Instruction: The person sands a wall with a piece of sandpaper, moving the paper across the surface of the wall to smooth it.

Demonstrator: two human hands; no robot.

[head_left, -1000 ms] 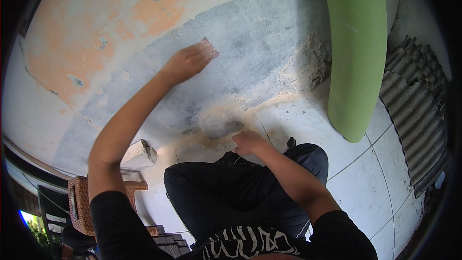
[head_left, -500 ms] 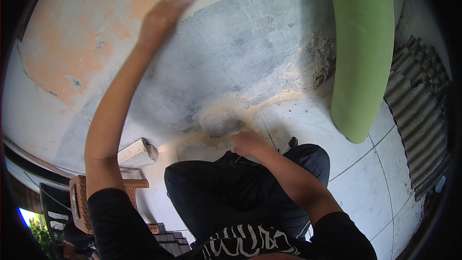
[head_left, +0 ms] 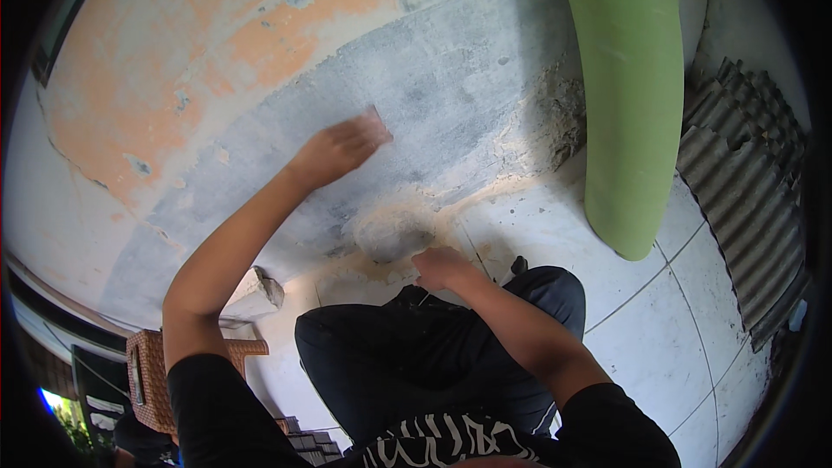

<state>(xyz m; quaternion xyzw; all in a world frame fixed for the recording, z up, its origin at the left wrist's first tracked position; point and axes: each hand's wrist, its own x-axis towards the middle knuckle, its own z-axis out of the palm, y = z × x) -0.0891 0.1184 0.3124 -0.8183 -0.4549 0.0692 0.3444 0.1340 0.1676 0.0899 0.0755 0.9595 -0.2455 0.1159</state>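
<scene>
My left hand (head_left: 334, 154) is stretched out to the wall, its fingers closed over a small flat reddish-brown piece of sandpaper (head_left: 378, 126), blurred by motion. Hand and piece lie against the grey patch of the wall (head_left: 416, 61), where the paint is gone. Closer to me, my right hand (head_left: 440, 267) is curled above my crossed legs, by the foot of the wall. I see nothing in it, though its fingertips are partly hidden.
A long curved green object (head_left: 633, 104) hangs down at the right. Beyond it lean grey corrugated sheets (head_left: 737, 208). To the left are a broken white block (head_left: 256, 295) and a brown woven-pattern plastic stool (head_left: 152, 377). White floor tiles (head_left: 633, 329) carry pale dust along the wall.
My left hand has come down and to the right across the wall, from the orange paint's edge onto the grey patch. My right hand has stayed nearly still. The view has shifted slightly.
</scene>
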